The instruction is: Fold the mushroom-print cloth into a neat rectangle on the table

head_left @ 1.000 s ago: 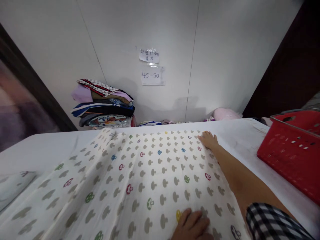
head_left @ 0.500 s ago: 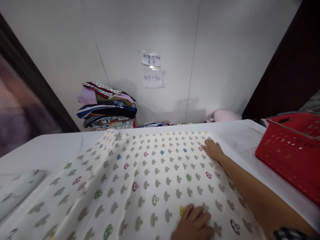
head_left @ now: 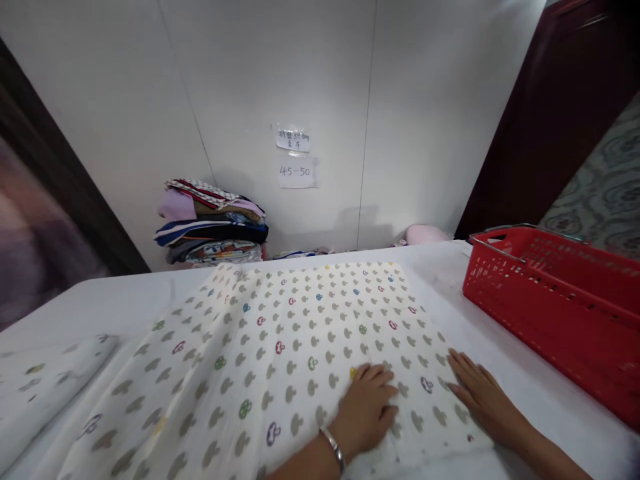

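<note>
A white cloth [head_left: 300, 333] printed with grey and coloured mushrooms lies spread on the white table [head_left: 440, 307], with creases running along its left part. My left hand [head_left: 367, 407], a silver bangle at its wrist, rests flat on the cloth's lower right area, fingers stretched forward. At the cloth's right edge lies my right hand [head_left: 480, 397], fingers extended and palm down, partly on the fabric. Neither hand grips anything.
A red plastic basket [head_left: 540, 320] with a metal handle stands on the right. Another folded white cloth [head_left: 50, 380] lies at the left. Behind the table is a stack of folded fabrics [head_left: 213, 223], and paper signs [head_left: 297, 172] hang on the wall.
My right hand has come back from the cloth's far right corner along its right edge. My left hand has reached further forward onto the cloth. The view has turned slightly right.
</note>
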Demonstrator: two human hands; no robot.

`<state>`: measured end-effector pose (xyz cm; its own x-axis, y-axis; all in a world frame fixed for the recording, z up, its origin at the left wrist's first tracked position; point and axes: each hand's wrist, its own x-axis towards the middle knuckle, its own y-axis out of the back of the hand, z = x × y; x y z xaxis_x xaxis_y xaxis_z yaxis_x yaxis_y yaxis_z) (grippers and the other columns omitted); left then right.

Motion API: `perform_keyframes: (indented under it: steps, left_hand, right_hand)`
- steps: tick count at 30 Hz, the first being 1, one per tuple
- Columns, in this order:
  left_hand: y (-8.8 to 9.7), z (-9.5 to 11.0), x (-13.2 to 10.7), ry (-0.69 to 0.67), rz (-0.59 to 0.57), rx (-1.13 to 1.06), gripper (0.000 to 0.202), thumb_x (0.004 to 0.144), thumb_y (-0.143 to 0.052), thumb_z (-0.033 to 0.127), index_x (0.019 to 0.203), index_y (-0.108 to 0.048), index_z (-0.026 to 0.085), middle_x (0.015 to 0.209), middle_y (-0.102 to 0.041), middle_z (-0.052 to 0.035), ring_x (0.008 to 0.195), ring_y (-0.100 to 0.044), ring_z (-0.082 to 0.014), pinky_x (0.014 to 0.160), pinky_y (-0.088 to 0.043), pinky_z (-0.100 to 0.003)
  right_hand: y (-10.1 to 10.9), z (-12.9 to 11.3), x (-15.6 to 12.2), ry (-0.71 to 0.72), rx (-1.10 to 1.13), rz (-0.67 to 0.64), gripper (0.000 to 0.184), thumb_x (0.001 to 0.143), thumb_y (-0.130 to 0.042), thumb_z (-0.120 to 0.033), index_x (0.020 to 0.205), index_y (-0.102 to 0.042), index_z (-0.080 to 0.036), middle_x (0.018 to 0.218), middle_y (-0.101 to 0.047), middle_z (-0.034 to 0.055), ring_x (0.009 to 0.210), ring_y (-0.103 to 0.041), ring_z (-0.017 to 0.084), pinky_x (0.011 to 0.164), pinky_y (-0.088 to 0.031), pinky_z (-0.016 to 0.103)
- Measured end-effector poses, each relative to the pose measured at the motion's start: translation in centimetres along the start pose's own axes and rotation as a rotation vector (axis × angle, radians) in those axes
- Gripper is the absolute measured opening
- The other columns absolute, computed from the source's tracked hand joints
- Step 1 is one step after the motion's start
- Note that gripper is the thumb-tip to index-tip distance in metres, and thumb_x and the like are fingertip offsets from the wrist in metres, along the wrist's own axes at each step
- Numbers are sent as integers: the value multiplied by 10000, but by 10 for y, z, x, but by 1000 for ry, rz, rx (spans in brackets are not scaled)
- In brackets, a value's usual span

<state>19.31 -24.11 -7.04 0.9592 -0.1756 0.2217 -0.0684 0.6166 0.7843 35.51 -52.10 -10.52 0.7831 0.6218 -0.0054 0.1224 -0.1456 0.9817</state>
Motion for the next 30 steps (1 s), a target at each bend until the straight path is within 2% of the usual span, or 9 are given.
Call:
perform_keyframes:
  steps: [4,7,11,14,16,19,24,26,30]
  left_hand:
    - [-4,4,-2,-31,-2,130,280,891,-449,317,1147,-550,263,1330,-496,-10,1284,-349,-207,1103,-207,-444]
    - [-4,10,-17,-37,-9,233,349,914,-401,350,1240,-484,258,1378,-446,-31,1308,-322,-220,1097,-224,-459]
    - [6,15,-60,-36,-23,303,408,931,-356,381,1321,-407,272,1428,-384,-33,1335,-290,-224,1098,-229,-461]
    - [21,15,-99,43,-31,339,429,934,-353,385,1347,-383,273,1451,-350,-35,1350,-268,-235,1100,-225,-468]
    - [30,16,-123,96,-18,357,447,930,-370,384,1364,-362,277,1460,-333,-35,1359,-249,-236,1109,-201,-478]
    - [38,21,-153,165,1,370,475,920,-398,389,1380,-338,287,1465,-324,-33,1363,-243,-230,1118,-180,-475]
    - [46,29,-191,262,43,389,509,896,-447,405,1379,-346,283,1450,-352,-39,1349,-277,-233,1108,-209,-463]
    - [52,29,-208,307,85,400,503,889,-463,400,1367,-368,280,1436,-379,-35,1337,-303,-226,1106,-222,-449]
    - [70,28,-246,409,200,397,428,893,-460,366,1313,-445,285,1383,-455,-17,1292,-377,-207,1090,-265,-423]
  right_hand:
    - [4,-3,-34,-7,11,33,586,898,-301,-559,1416,-311,-284,1486,-242,18,1363,-219,235,1106,-221,470]
    - [4,-3,-48,-18,19,42,575,906,-282,-540,1418,-306,-280,1479,-265,29,1357,-241,223,1098,-238,469]
    - [-4,8,-62,-52,-1,34,599,899,-241,-549,1407,-333,-246,1474,-281,42,1353,-255,228,1088,-253,477]
    - [-12,11,-66,-70,-62,103,600,893,-232,-528,1384,-376,-214,1467,-301,67,1361,-232,258,1074,-242,524]
    - [-15,-1,-64,-24,-97,198,585,898,-230,-492,1383,-374,-198,1468,-301,77,1370,-204,266,1074,-223,539]
    - [-15,-40,-57,133,-111,269,567,909,-235,-449,1397,-351,-185,1475,-289,80,1378,-178,258,1089,-195,520]
    - [-22,-101,-50,282,-83,174,544,891,-282,-495,1356,-428,-254,1456,-333,47,1361,-228,278,1077,-212,539]
    - [-31,-103,-50,297,-59,132,559,875,-292,-541,1348,-439,-283,1454,-337,28,1353,-252,280,1070,-232,544]
    - [-48,-83,-47,317,-21,81,585,844,-314,-591,1359,-414,-333,1449,-340,9,1331,-296,301,1032,-296,563]
